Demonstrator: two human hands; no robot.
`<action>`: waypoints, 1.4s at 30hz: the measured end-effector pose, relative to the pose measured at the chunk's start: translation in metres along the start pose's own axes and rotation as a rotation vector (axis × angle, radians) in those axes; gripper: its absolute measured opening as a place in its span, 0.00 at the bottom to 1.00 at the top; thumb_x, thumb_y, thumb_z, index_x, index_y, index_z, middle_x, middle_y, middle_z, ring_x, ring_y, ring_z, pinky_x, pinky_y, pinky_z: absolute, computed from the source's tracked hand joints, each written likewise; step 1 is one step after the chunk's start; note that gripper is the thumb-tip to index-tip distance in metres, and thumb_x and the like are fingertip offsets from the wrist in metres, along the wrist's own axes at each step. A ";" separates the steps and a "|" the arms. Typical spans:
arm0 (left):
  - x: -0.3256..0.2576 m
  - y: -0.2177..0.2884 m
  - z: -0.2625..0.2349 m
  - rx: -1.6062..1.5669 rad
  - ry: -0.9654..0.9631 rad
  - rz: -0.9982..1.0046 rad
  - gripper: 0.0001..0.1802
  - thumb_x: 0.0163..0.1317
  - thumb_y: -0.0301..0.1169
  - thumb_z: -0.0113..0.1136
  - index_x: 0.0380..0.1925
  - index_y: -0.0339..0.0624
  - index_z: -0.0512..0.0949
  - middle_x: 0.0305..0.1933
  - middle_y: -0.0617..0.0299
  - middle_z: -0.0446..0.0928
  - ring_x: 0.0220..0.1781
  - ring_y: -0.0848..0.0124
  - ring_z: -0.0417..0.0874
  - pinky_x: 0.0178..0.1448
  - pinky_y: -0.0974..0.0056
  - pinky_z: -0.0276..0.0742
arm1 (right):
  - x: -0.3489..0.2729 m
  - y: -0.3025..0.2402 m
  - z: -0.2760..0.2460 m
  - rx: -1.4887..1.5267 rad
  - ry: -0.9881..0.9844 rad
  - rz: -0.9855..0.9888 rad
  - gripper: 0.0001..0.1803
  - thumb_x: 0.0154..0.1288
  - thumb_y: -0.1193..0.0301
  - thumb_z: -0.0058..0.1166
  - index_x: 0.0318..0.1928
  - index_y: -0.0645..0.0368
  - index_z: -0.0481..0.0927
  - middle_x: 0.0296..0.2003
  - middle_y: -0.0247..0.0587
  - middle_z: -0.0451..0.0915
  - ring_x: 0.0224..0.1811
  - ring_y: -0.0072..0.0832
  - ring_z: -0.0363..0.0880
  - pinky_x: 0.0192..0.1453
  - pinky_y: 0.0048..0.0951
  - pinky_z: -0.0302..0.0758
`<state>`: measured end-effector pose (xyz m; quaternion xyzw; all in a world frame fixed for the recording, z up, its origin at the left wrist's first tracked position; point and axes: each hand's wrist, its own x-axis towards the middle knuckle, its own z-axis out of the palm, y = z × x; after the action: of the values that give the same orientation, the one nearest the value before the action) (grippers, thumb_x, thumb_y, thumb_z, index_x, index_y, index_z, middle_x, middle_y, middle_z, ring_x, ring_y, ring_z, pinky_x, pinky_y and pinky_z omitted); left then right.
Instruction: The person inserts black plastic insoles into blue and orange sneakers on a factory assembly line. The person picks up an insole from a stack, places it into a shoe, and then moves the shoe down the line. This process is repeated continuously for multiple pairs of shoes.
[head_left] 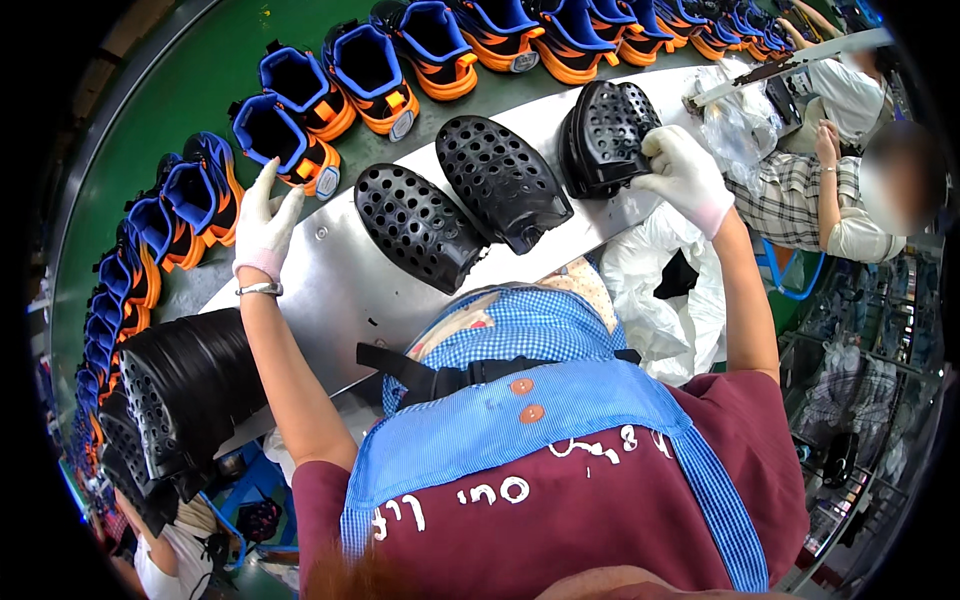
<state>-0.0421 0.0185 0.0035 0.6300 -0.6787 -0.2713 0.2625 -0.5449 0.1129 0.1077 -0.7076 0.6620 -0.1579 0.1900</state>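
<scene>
My left hand (265, 222), in a white glove, reaches up to a black, blue and orange sports shoe (268, 128). Its fingers are apart, the tips at the shoe's heel; whether they touch it I cannot tell. My right hand (686, 175), gloved too, has its fingers closed at the edge of a small stack of black perforated plastic shoe inserts (600, 140). Two more such pieces, a left insert (418, 222) and a middle insert (500, 175), lie side by side, holes up, on the metal tabletop (330, 285) between my hands.
A long curved row of matching shoes (365, 70) stands on the green belt (215, 75) beyond the metal top. At the left lies a long nested stack of black inserts (195, 380). A white plastic bag (660, 290) hangs near my right forearm. A co-worker (800, 200) sits at the right.
</scene>
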 end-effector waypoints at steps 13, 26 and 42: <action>0.014 0.179 -0.003 -0.524 -0.228 0.092 0.22 0.69 0.40 0.54 0.56 0.37 0.77 0.41 0.62 0.80 0.32 0.81 0.77 0.37 0.76 0.73 | -0.025 0.004 -0.005 0.680 0.167 0.073 0.23 0.51 0.81 0.65 0.49 0.67 0.72 0.43 0.35 0.75 0.41 0.20 0.76 0.49 0.22 0.76; 0.037 0.291 0.107 -0.867 -1.003 -0.149 0.10 0.70 0.35 0.55 0.35 0.39 0.75 0.22 0.74 0.70 0.20 0.86 0.66 0.24 0.81 0.64 | -0.033 0.024 0.012 0.980 0.325 -0.028 0.25 0.47 0.86 0.61 0.48 0.64 0.70 0.47 0.38 0.71 0.49 0.23 0.72 0.58 0.27 0.72; 0.086 0.288 0.174 0.203 -1.255 0.011 0.23 0.61 0.40 0.60 0.46 0.29 0.77 0.32 0.52 0.82 0.31 0.70 0.85 0.39 0.68 0.83 | -0.043 0.059 0.030 1.004 0.370 0.200 0.23 0.53 0.83 0.62 0.51 0.66 0.70 0.45 0.36 0.73 0.46 0.22 0.74 0.53 0.25 0.72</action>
<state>-0.3743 -0.0442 0.0816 0.3695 -0.7289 -0.5217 -0.2449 -0.5858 0.1545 0.0547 -0.4240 0.5917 -0.5575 0.3990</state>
